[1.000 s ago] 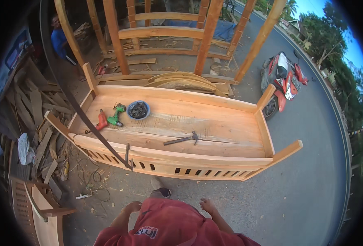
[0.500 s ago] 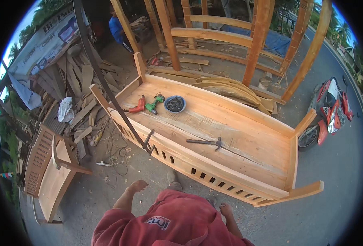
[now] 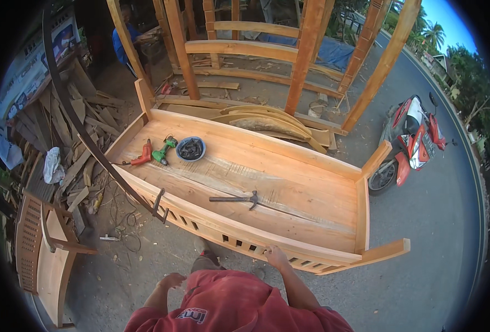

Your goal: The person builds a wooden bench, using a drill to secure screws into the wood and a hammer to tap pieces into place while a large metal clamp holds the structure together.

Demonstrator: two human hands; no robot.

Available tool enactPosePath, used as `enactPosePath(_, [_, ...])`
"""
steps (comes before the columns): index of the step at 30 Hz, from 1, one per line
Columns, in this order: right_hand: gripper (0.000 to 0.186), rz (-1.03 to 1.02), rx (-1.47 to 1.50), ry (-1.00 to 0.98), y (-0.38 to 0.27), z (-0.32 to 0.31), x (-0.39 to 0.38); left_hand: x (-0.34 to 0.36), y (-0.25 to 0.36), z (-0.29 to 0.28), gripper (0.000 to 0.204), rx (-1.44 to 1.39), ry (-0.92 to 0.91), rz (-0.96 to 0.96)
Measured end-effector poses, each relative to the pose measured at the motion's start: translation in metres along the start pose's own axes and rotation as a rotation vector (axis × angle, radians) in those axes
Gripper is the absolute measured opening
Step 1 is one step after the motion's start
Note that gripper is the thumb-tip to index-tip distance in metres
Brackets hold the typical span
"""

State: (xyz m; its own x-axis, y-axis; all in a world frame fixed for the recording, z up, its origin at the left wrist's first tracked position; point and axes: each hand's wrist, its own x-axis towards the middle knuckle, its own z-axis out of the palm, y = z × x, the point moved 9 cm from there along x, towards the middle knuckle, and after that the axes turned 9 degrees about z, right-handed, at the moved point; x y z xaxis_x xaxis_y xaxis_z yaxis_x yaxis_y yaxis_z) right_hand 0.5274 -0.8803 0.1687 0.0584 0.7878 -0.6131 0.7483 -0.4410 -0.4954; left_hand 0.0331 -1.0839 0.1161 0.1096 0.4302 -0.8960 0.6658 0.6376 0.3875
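My left hand [image 3: 173, 280] hangs by my body with its fingers loosely stretched and nothing in it. Out in front, my right hand [image 3: 277, 257] is at the slatted near side of a large wooden furniture frame [image 3: 306, 177]; its fingers look apart, and whether they touch the wood I cannot tell. A claw hammer [image 3: 231, 199] lies on the frame's flat panel. Farther left on it are a red power drill [image 3: 143, 154], a green power drill [image 3: 163, 150] and a blue bowl [image 3: 190, 149] of dark material. A long dark bar clamp [image 3: 92, 145] crosses the frame's left end.
A slatted wooden bench [image 3: 51, 252] stands at the left, below a heap of scrap boards [image 3: 73, 127]. Upright timber frames [image 3: 245, 50] rise behind. A red and white motorcycle [image 3: 413, 138] is parked at the right. Cables [image 3: 126, 227] lie on the ground. Another person [image 3: 122, 44] is at the back left.
My right hand has come up from beside my body to the slatted side. The left hand has dropped back toward my body. The whole view has shifted, so the frame sits farther left.
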Motion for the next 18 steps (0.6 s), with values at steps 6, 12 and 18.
enactPosePath(6, [0.055,-0.382,-0.266,0.136,-0.168,0.042,0.017,0.03,0.143,-0.162,0.032,0.747,0.308,1.044])
enactPosePath(12, [0.065,-0.201,-0.349,0.193,-0.211,0.072,0.092,0.097,0.298,-0.284,0.048,0.104,0.298,0.645])
enactPosePath(18, [0.068,-0.184,-0.538,-0.077,-0.241,0.126,0.155,0.192,0.32,-0.369,0.043,0.117,0.408,0.467])
